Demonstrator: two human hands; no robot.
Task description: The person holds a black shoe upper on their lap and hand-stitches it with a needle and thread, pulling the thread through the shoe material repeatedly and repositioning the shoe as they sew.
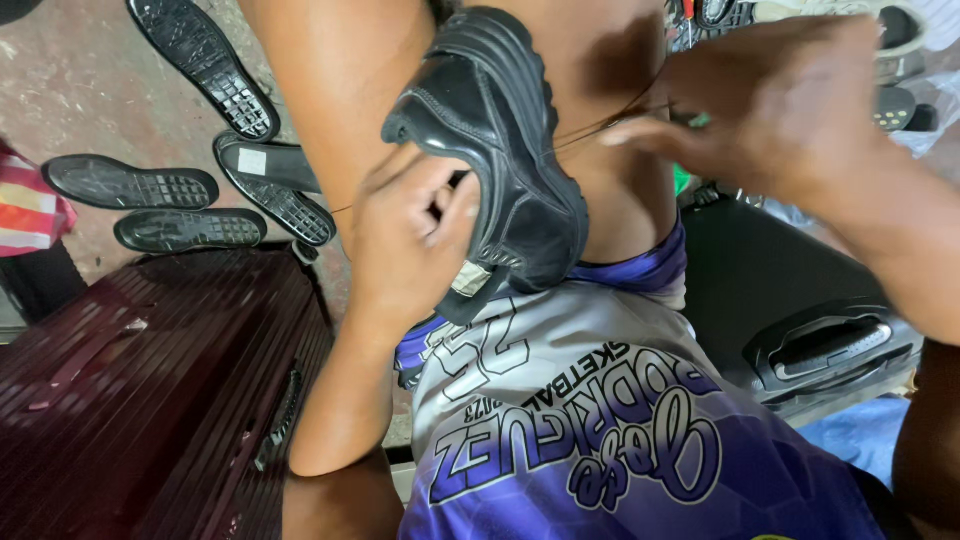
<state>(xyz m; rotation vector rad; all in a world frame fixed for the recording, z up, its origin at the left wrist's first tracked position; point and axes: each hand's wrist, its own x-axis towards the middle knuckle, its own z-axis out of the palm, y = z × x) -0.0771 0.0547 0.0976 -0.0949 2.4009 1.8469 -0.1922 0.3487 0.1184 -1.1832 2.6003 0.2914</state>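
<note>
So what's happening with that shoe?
A person holds a black shoe against their knees. The left hand grips its side, while the right hand pulls a thin thread away from it. Several loose black soles lie on the floor, beside a dark red suitcase.

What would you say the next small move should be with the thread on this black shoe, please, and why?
Probably keep drawing the thread out until it is snug. The right hand pinches a thin thread that runs taut from the black shoe, which lies on the person's thigh while the left hand grips its edge. The stitch itself is hidden, so this is only a guess.
</note>
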